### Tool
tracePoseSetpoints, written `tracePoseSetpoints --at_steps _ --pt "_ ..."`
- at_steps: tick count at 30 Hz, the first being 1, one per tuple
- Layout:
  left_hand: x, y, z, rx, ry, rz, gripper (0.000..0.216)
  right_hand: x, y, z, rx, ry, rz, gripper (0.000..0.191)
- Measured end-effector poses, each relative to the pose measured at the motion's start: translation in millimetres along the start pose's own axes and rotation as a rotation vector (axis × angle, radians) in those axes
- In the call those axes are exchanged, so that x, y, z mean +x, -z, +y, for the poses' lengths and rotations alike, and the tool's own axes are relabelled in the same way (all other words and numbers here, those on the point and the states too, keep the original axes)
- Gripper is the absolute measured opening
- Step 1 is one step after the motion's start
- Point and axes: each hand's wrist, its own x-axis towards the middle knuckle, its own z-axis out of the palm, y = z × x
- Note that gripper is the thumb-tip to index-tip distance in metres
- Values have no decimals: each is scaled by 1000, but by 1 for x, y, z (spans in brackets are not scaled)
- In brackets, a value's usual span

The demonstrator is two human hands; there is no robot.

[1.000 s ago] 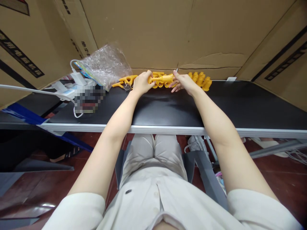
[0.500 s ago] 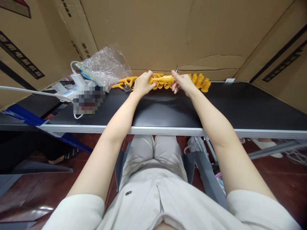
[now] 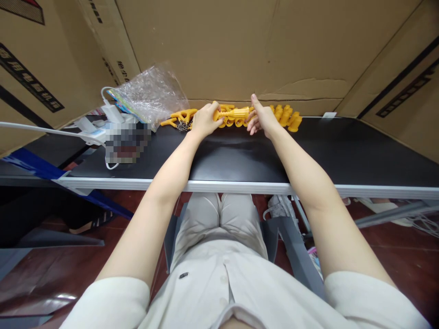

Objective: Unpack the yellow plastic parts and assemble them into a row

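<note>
My left hand (image 3: 205,119) is closed around the left end of a yellow plastic piece (image 3: 238,112), which has a ribbed barrel and lies nearly level above the table. My right hand (image 3: 263,119) is at the barrel's right end, its thumb raised and its other fingers loosely bent; I see nothing gripped in it. Below the barrel sit several yellow ring-shaped parts (image 3: 229,122), partly covered. Yellow forked parts (image 3: 187,114) with small metal chains (image 3: 183,125) lie left of my left hand. To the right of my right hand stand several yellow spool-like pieces (image 3: 285,116).
A clear plastic bag (image 3: 152,93) leans at the back left. Beside it are a white power strip with plugs (image 3: 111,114) and a blurred-out object (image 3: 126,142). Cardboard walls (image 3: 219,50) enclose the black table (image 3: 236,160). A white tab (image 3: 329,115) is at the back right.
My right thumb has lifted from the barrel's right end, and the fingers have loosened. A thin pointed thing behind that thumb no longer shows. My left hand keeps its hold.
</note>
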Motion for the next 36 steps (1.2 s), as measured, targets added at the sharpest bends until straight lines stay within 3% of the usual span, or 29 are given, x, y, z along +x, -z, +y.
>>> tracePoseSetpoints --at_steps 2,7,11,25,30,32,36 --pt "0 0 -2 8 2 2 31 -1 1 -1 31 6 -7 91" --pt "1 1 -3 11 37 -36 32 -5 -2 -2 95 151 -91 58" --pt "1 0 -5 7 16 -7 32 -9 -4 -5 94 142 -75 45" --pt "0 3 -2 9 42 -43 34 -9 -4 -4 99 152 -55 50" --pt "2 0 -5 -13 14 -21 36 -11 -5 -6 124 116 -53 44" --pt "1 0 -6 -37 -7 -45 48 -11 -7 -7 179 112 -59 39" --pt "-2 2 -5 -36 37 -159 109 1 -9 -9 296 180 38 37"
